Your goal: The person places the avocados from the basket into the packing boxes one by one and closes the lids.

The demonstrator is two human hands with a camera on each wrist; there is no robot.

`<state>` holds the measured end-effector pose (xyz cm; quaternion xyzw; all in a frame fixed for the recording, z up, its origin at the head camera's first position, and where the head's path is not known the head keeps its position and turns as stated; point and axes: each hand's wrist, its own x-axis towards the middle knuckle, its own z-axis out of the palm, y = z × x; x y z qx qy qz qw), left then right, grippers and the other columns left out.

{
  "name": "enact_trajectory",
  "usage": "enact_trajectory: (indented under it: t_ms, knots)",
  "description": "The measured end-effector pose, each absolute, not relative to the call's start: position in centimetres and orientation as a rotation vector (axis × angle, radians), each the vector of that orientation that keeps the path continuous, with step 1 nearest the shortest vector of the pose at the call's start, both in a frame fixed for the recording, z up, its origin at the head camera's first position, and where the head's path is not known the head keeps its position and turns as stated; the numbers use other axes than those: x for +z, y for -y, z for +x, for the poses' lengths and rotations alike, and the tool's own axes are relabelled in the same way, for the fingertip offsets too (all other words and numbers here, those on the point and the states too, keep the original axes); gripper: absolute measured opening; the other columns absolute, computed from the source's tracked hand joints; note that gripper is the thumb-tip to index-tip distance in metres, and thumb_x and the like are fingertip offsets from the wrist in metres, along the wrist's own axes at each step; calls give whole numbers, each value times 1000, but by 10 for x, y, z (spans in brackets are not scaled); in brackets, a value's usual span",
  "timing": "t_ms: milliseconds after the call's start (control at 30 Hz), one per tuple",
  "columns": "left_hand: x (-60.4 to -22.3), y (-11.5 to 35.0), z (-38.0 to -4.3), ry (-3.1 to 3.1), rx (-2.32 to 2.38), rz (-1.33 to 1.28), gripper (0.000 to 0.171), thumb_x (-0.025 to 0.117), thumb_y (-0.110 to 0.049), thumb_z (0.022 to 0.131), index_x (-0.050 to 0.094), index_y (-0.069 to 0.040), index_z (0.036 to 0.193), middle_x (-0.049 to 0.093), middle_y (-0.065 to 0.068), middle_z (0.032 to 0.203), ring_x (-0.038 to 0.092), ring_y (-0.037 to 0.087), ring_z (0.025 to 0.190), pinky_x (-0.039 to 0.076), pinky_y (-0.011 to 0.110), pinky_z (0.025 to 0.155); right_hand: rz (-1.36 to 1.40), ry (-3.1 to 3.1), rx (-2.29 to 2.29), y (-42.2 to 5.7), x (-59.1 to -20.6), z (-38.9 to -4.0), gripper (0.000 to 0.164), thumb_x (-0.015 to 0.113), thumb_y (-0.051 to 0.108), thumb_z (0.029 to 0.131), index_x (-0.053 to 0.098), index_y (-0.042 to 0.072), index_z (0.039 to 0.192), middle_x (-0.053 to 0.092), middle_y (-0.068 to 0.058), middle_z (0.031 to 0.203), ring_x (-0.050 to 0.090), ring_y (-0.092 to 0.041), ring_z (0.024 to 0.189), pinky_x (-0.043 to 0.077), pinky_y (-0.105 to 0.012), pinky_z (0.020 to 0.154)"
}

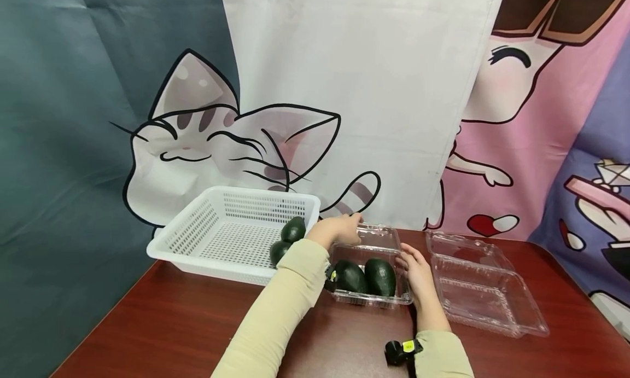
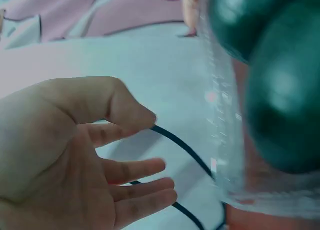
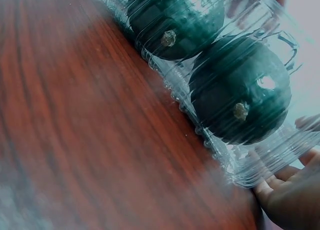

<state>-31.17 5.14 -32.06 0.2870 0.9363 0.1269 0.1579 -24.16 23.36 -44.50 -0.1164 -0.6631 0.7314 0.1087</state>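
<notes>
A clear plastic clamshell container [image 1: 364, 298] stands on the table, its lid [image 1: 378, 237] raised at the back. Two dark green avocados [image 1: 380, 277] lie side by side inside; their stem ends face me in the right wrist view. My left hand [image 1: 344, 229] is up at the left side of the lid. In the left wrist view, the left hand [image 2: 95, 155] holds nothing, fingers apart and a gap between them and the container wall. At the container's right side, my right hand [image 1: 415, 271] rests its fingers [image 3: 280, 177] against the clear wall near the corner.
A white perforated plastic basket [image 1: 197, 260] stands to the left, with avocados [image 1: 293, 230] at its right end, partly behind the left sleeve. Another clear clamshell [image 1: 479, 290] sits with its lid up on the right. A printed cloth [image 1: 364, 93] hangs behind the table.
</notes>
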Motion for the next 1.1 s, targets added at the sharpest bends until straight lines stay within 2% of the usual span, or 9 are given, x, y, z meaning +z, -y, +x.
enact_trajectory:
  t_ms: [200, 333, 467, 667, 800, 867, 967, 1033, 1100]
  knots:
    - [-344, -39, -325, -2618, 586, 652, 67, 53, -16, 88, 19, -3, 144, 40, 19, 138, 41, 25, 124, 36, 35, 97, -357, 1941, 2119, -233, -446, -241, 41, 41, 8, 98, 37, -2, 137, 44, -16, 123, 54, -4, 91, 46, -21, 76]
    - [-352, -35, -330, -2625, 643, 606, 68, 53, -17, 88, 17, -3, 144, 40, 21, 137, 40, 26, 124, 36, 36, 97, -338, 1906, 2089, -232, -446, -241, 41, 43, 4, 96, 35, -2, 137, 48, -16, 123, 54, -3, 92, 45, -21, 76]
    - [-352, -34, -332, -2639, 770, 600, 71, 56, -17, 87, 17, -1, 144, 37, 25, 137, 36, 33, 127, 32, 41, 101, -315, 1836, 2084, -230, -446, -241, 43, 45, -1, 94, 34, -3, 136, 50, -10, 117, 52, -3, 92, 43, -20, 75]
    - [-350, -32, -338, -2724, 1050, 548, 78, 57, -13, 85, 10, -3, 146, 24, 25, 144, 29, 36, 130, 29, 44, 104, -292, 1727, 2078, -228, -447, -243, 49, 45, -12, 89, 35, -3, 136, 52, 0, 109, 51, -4, 92, 43, -16, 76]
    - [-344, -29, -344, -2729, 1346, 492, 72, 46, -13, 90, 4, -9, 148, 35, 21, 141, 48, 32, 114, 37, 42, 96, -249, 1657, 2061, -227, -447, -243, 52, 44, -18, 86, 36, -4, 135, 55, 3, 105, 52, -6, 94, 44, -14, 79]
    - [-339, -28, -345, -2748, 1470, 476, 61, 38, -15, 92, 12, -11, 148, 48, 16, 132, 56, 27, 96, 43, 40, 87, -227, 1651, 2051, -227, -447, -243, 52, 44, -18, 86, 37, -4, 135, 56, 4, 105, 52, -8, 97, 44, -14, 80]
    - [-328, -25, -344, -2747, 1629, 480, 44, 28, -23, 97, 40, -10, 138, 65, 9, 105, 58, 24, 81, 43, 35, 74, -216, 1686, 2018, -227, -444, -242, 51, 45, -17, 87, 39, -3, 135, 56, 0, 109, 50, -10, 100, 43, -14, 81]
    - [-320, -24, -343, -2702, 1687, 528, 44, 25, -28, 100, 56, -7, 123, 66, 7, 84, 59, 26, 77, 42, 31, 67, -229, 1709, 2004, -227, -442, -242, 47, 45, -13, 89, 41, -3, 135, 57, -1, 112, 49, -10, 102, 42, -14, 81]
    - [-313, -23, -342, -2640, 1679, 595, 44, 29, -31, 101, 64, -5, 110, 63, 6, 70, 60, 26, 72, 42, 27, 62, -232, 1681, 2032, -228, -439, -241, 42, 41, -7, 93, 43, -2, 135, 58, 0, 113, 48, -10, 103, 40, -16, 82]
